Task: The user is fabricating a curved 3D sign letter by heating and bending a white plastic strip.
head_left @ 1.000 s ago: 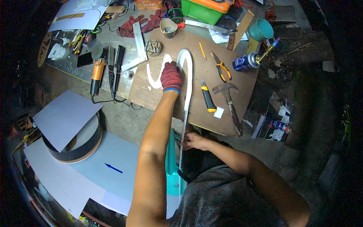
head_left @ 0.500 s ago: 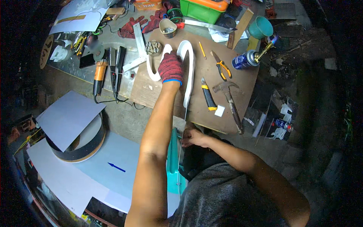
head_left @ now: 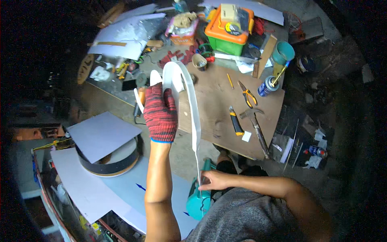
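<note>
My left hand point(head_left: 160, 113), in a red and black knit glove, is closed round a bent white strip point(head_left: 194, 117) and holds it raised above the near edge of the brown board. The strip curves in a tall arch beside the glove, and another curved part shows behind the fingers. Its long thin tail runs down toward my body. There my bare right hand point(head_left: 215, 180) pinches the tail near a teal plastic stool point(head_left: 196, 205). Part of the strip is hidden behind the glove.
On the brown board point(head_left: 217, 129) lie a hammer point(head_left: 257, 131), a utility knife point(head_left: 236, 121), pliers point(head_left: 247, 94) and a pencil point(head_left: 230, 81). A gas torch point(head_left: 267, 86) stands at its right edge. Left of me, a grey sheet point(head_left: 104, 133) rests on a round drum.
My left hand has lifted the white strip off the board and brought it nearer. My right hand still holds the tail. The view has shifted, showing more of the bench's far side.
</note>
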Demonstrator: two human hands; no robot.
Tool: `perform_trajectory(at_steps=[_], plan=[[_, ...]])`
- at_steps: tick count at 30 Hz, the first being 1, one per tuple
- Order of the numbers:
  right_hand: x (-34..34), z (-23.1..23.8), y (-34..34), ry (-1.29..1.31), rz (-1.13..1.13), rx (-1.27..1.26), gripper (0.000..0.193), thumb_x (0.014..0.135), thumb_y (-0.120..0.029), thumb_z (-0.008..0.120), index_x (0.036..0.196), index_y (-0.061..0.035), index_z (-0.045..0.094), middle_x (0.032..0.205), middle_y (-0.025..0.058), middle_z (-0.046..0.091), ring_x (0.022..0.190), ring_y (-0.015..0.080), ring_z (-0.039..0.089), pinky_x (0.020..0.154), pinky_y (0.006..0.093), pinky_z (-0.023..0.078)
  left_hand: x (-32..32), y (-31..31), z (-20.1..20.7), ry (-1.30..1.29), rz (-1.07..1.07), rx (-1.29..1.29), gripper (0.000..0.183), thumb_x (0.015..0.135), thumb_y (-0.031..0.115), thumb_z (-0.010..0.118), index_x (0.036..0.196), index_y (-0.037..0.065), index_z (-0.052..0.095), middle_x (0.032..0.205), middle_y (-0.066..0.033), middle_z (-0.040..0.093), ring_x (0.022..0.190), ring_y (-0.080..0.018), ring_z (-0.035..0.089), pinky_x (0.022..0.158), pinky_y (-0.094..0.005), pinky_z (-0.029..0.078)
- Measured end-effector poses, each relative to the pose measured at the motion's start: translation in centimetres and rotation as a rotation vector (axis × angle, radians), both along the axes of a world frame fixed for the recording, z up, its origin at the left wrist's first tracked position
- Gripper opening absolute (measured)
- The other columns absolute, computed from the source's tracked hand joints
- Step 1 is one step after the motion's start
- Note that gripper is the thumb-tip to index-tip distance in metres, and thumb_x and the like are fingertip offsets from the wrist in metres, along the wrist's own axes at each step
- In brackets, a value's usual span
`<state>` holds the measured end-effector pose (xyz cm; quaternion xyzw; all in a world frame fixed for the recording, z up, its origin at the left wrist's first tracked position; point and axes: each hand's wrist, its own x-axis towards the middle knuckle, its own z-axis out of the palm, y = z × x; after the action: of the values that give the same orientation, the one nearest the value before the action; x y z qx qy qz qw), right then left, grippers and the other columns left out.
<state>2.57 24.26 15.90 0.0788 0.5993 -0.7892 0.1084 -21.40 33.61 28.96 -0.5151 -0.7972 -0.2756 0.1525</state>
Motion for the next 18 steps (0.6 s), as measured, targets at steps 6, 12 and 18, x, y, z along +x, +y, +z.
perform_trajectory(at_steps=[6,12,18], plan=[[-0.3,6.8,0.7,0.234,0.043,0.185,0.054,0.087,-0.031,0.07,0.124,0.0029,0.051,0.102,0.0192,0.067,0.087,0.0268,0.068,0.079,0.0377,0.055,2.1,-2.3,13.3,0.136,-0.029,0.14,0.032,0.094,0.008,0.056,0.124,-0.001,0.055,0.112,-0.0161,0.063,0.095,-0.0237,0.062,0.087,-0.0345,0.048],[0.7,14.0,0.6,0.461,0.019,0.303,0.045,0.089,-0.031,0.07,0.116,0.0001,0.052,0.093,0.0149,0.069,0.084,0.0242,0.07,0.079,0.0357,0.056,5.4,-6.1,24.1,-0.088,-0.074,0.329,0.041,0.097,0.008,0.049,0.137,0.0,0.047,0.132,-0.0141,0.057,0.118,-0.018,0.053,0.103,-0.0313,0.039],[2.5,18.9,0.5,0.555,-0.084,0.431,0.043,0.088,-0.034,0.07,0.109,-0.0003,0.054,0.089,0.0156,0.067,0.079,0.0269,0.069,0.074,0.0366,0.056,6.0,-7.2,31.4,0.161,-0.249,0.509,0.042,0.097,0.009,0.051,0.138,0.003,0.047,0.121,-0.0173,0.064,0.108,-0.0202,0.063,0.094,-0.0326,0.047]])
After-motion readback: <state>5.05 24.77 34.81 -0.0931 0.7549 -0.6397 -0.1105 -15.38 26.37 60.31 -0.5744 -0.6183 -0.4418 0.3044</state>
